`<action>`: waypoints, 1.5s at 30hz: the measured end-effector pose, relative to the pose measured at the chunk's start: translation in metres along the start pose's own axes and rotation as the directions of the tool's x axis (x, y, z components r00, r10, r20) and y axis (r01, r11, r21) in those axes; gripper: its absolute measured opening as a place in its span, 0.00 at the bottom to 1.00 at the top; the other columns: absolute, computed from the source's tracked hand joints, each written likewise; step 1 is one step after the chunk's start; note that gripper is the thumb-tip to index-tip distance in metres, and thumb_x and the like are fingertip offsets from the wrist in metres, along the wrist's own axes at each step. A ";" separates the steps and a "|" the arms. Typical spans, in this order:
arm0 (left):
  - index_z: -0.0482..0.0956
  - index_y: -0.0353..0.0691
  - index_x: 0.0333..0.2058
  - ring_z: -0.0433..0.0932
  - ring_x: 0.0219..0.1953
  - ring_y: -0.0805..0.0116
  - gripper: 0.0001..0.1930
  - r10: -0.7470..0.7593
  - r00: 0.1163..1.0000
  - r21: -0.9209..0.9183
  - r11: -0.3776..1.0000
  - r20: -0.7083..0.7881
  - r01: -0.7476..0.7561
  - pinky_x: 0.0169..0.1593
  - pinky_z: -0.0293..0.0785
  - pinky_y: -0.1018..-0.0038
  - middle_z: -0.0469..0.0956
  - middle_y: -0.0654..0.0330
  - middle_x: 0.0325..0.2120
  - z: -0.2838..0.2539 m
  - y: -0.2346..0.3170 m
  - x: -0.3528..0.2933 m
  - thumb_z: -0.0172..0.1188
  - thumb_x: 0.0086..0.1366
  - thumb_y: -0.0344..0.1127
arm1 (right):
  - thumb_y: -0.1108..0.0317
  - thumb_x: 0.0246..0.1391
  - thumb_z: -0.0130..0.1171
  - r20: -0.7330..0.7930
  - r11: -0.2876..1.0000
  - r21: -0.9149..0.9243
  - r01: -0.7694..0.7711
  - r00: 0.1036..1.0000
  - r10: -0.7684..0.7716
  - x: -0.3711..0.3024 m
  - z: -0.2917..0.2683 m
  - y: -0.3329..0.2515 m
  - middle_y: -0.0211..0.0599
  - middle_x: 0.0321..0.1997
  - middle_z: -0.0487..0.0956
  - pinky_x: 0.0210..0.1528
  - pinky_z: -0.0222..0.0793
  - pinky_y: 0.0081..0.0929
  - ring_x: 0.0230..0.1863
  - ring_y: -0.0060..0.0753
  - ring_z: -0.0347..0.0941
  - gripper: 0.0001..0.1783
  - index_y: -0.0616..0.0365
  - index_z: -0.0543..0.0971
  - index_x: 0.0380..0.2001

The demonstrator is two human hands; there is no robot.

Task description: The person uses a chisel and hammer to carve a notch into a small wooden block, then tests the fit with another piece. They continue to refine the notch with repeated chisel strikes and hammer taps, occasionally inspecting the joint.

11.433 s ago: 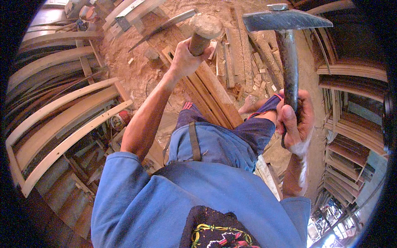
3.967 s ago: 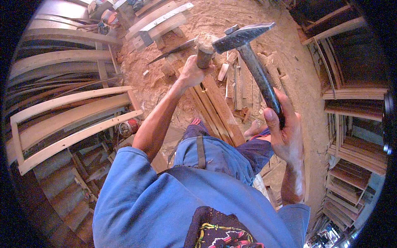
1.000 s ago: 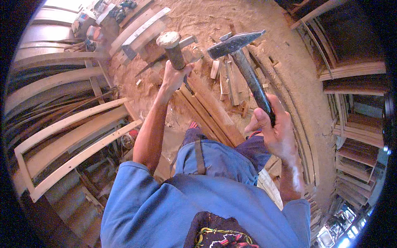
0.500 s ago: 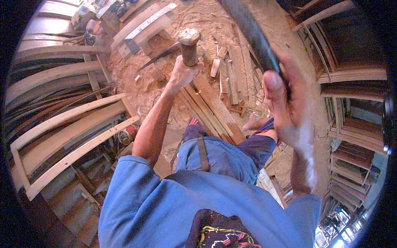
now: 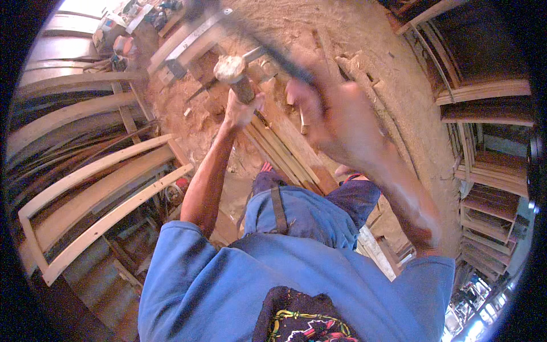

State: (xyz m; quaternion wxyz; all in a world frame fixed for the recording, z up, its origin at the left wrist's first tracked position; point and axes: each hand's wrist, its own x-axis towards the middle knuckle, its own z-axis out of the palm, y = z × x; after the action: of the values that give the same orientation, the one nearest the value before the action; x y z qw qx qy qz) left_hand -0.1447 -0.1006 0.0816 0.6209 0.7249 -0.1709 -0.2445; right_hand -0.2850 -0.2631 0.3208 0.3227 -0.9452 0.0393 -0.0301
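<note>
My left hand is wrapped round the thick wooden handle of a chisel, held upright over the boards. The handle's top is pale, broad and battered; its blade is hidden below my fist. My right hand, smeared by motion, grips the dark shaft of a hammer. Its far end is a dark blur above and left of the chisel top, apart from it. Beneath, several long narrow wooden strips lie side by side next to a wider board, running back between my legs.
Sawdust and shavings cover the ground, with loose offcuts about. At left lean pale wooden frames. Stacked wooden frames line the right side. A long light plank lies at the far left, near piled clutter.
My right hand has swung the hammer left and forward, from the right side toward the chisel top. My left hand and the chisel have shifted slightly left, the handle now tilting left.
</note>
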 end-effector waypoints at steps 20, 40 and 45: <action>0.74 0.39 0.22 0.74 0.21 0.74 0.09 0.062 0.998 -0.039 0.997 -0.021 -0.063 0.27 0.69 0.74 0.73 0.65 0.17 0.005 0.007 0.005 0.63 0.61 0.28 | 0.57 0.68 0.53 -0.009 0.973 0.183 -0.138 0.990 0.142 -0.056 -0.015 0.023 0.37 0.20 0.74 0.22 0.75 0.34 0.21 0.37 0.81 0.23 0.51 0.68 0.62; 0.71 0.38 0.22 0.72 0.19 0.74 0.10 0.033 0.995 -0.117 0.993 0.091 -0.022 0.24 0.67 0.74 0.73 0.64 0.16 0.005 0.022 0.021 0.63 0.58 0.26 | 0.56 0.67 0.55 -0.041 0.935 0.322 -0.146 0.985 0.167 -0.057 -0.033 0.022 0.34 0.25 0.75 0.23 0.78 0.27 0.21 0.26 0.79 0.26 0.59 0.68 0.62; 0.73 0.37 0.23 0.73 0.19 0.74 0.08 0.065 0.995 -0.092 0.994 0.069 -0.058 0.23 0.67 0.73 0.75 0.63 0.16 0.012 0.029 0.016 0.63 0.57 0.26 | 0.58 0.67 0.54 -0.067 0.963 0.262 -0.061 0.994 0.081 -0.049 -0.041 0.021 0.34 0.27 0.76 0.22 0.77 0.28 0.23 0.24 0.78 0.25 0.59 0.68 0.61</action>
State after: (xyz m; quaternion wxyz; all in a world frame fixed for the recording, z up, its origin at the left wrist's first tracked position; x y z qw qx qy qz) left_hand -0.1367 -0.1247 0.1066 0.6535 0.6814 -0.2044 -0.2587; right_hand -0.3379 -0.3004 0.3386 0.4430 -0.8908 0.0815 -0.0600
